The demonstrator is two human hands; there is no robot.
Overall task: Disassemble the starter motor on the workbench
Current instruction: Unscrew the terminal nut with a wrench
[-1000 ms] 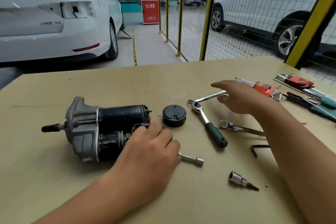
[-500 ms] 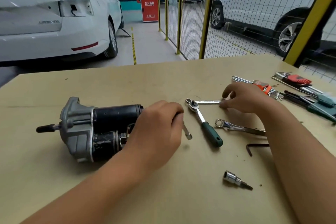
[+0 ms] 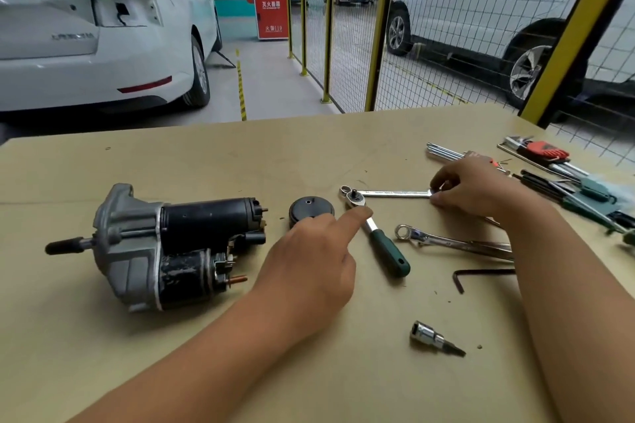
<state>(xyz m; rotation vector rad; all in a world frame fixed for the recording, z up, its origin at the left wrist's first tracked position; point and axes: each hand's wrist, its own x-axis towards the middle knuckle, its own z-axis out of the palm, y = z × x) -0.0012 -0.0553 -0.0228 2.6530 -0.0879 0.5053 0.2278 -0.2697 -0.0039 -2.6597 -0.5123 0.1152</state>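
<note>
Toward the table's left edge we see the starter motor [image 3: 165,247] lying on its side, likely heavy, rigid cast metal best gripped around the black barrel, while our left hand [image 3: 309,268] points one finger, holding nothing visible, and our right hand [image 3: 470,189] pinches a wrench [image 3: 395,193].

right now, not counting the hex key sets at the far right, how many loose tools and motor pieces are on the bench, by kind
starter motor: 1
black end cap: 1
green-handled ratchet: 1
wrenches: 2, one pinched by the right hand, one lying free
black hex key: 1
bit socket: 1
total: 7
The left hand hides anything beneath it.
</note>
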